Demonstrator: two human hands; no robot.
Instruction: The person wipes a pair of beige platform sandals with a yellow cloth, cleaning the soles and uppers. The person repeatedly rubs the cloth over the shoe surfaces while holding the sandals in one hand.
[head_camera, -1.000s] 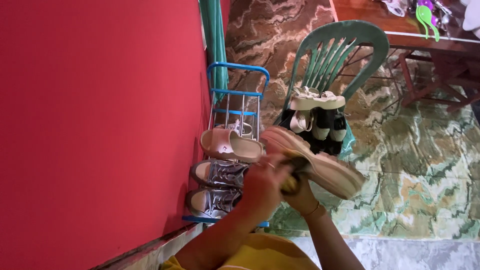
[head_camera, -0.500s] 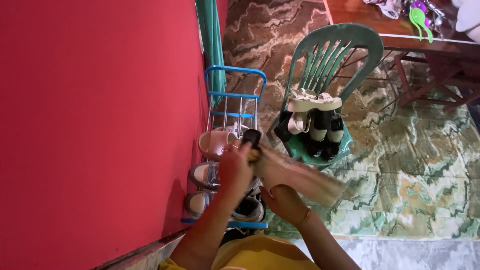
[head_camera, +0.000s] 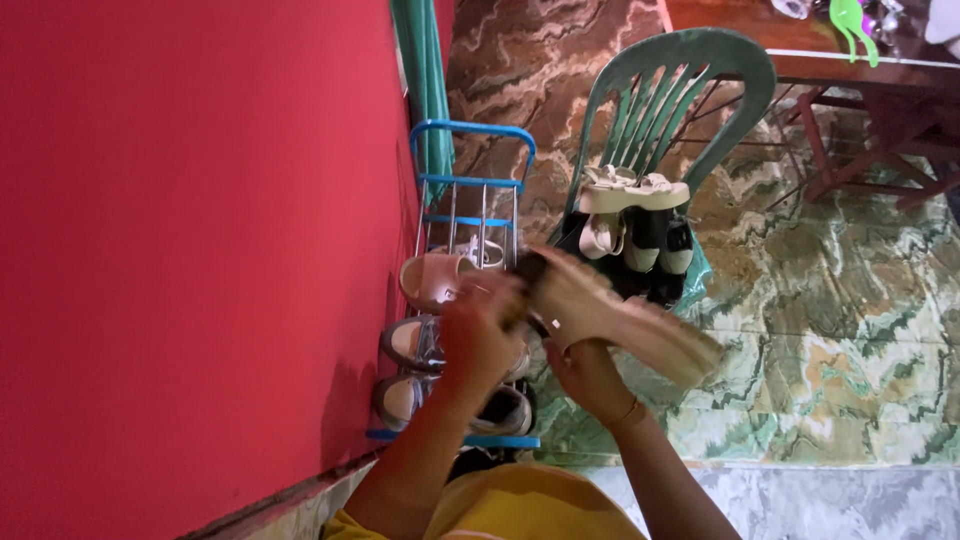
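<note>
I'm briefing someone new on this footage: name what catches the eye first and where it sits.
The big red wall fills the whole left side. At centre, the left hand and right hand hold a beige platform shoe before a blue shoe rack against that wall. Behind them stands a green plastic chair piled with shoes.

Even, fairly bright indoor light, with no hard glare. The red wall (head_camera: 190, 250) reads saturated and flat, darkening to a soft shadow low beside the blue shoe rack (head_camera: 470, 190). The hands (head_camera: 480, 335) and the beige shoe (head_camera: 625, 320) just right of the rack are smeared by motion blur; the green chair (head_camera: 680, 90) beyond stays sharp.
</note>
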